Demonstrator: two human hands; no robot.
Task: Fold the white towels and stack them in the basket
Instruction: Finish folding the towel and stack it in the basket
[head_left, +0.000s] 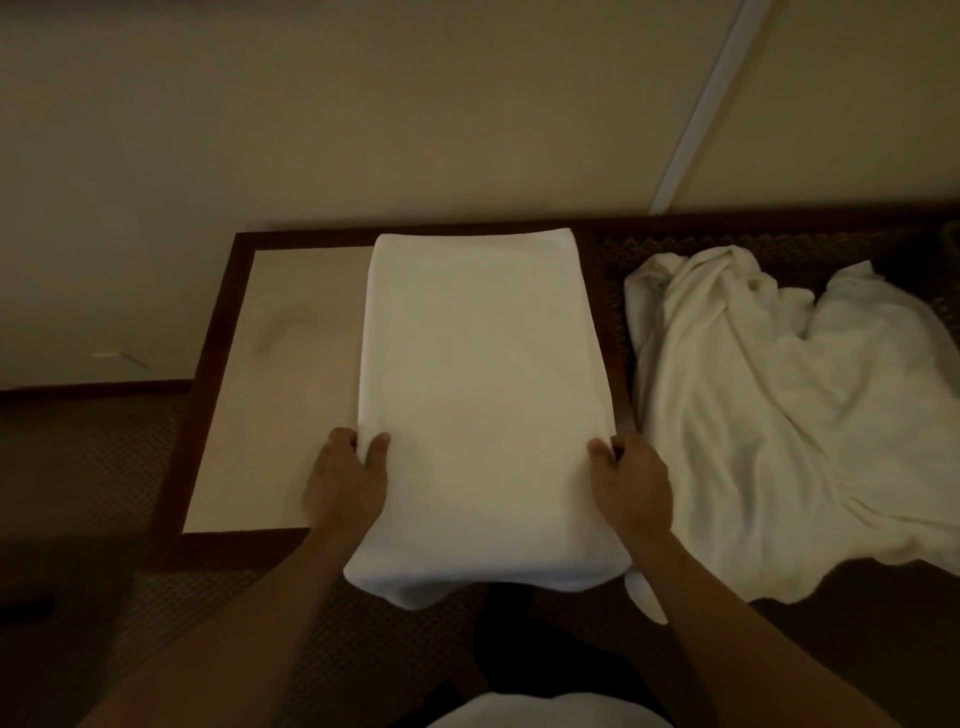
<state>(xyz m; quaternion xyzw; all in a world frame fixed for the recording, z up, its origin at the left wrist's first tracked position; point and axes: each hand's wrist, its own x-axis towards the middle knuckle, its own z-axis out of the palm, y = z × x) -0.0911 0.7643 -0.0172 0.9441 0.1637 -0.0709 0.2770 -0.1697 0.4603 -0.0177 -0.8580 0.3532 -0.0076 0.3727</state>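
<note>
A white towel (483, 395), folded into a long strip, lies lengthwise on the low table (218, 364), and its near end hangs over the front edge. My left hand (348, 483) pinches the strip's left edge, thumb on top and fingers tucked under. On the opposite edge my right hand (631, 483) grips it the same way. A heap of crumpled white towels (789, 415) lies to the right on a dark woven surface (613, 260). No basket is in view.
The table has a dark wooden frame and a pale inset top, bare on its left part. A beige wall (415, 114) rises right behind it. Patterned carpet (93, 467) lies at the left. A bit of white cloth (545, 712) shows at the bottom edge.
</note>
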